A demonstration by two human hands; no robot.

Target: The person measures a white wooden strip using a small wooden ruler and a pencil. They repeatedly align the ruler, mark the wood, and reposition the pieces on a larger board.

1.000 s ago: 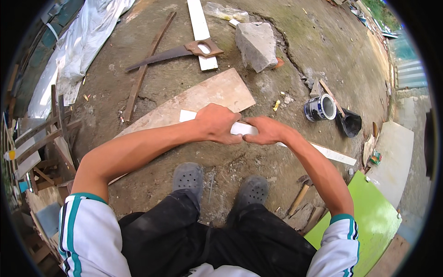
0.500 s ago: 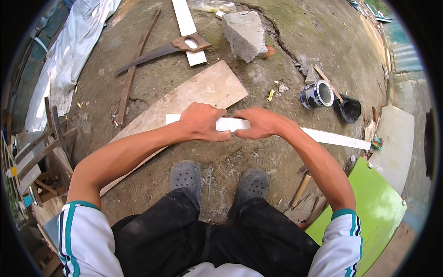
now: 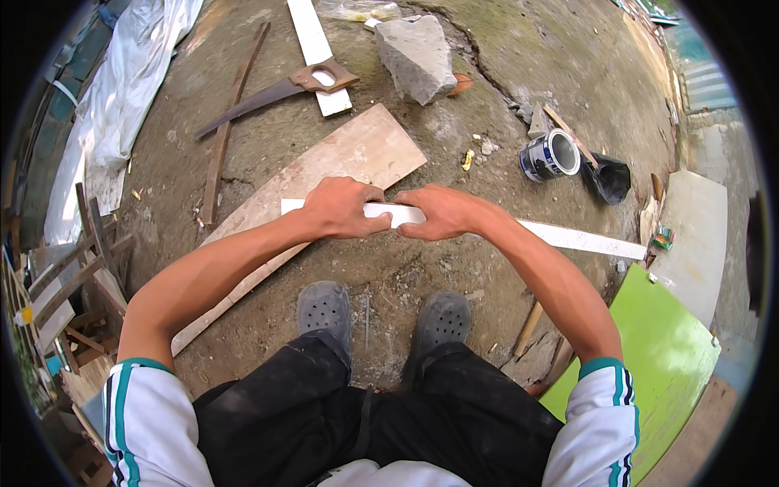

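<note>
Broadly, the ground (image 3: 389, 272) carries a pale brown board (image 3: 365, 150), and a long white strip (image 3: 409, 214) crosses in front of it. Beyond, a handsaw (image 3: 280, 91) lies well apart. The left hand (image 3: 341, 208) and right hand (image 3: 443, 213) are both curled tight around the strip, near each other; it juts a little past the left hand and extends far past the right. A metal can (image 3: 535, 160) sits beyond the right hand.

Long white strip (image 3: 584, 239) shifted; right end brought beside green packet (image 3: 664, 237); hammer (image 3: 529, 329) head now hidden by right forearm (image 3: 553, 280).
</note>
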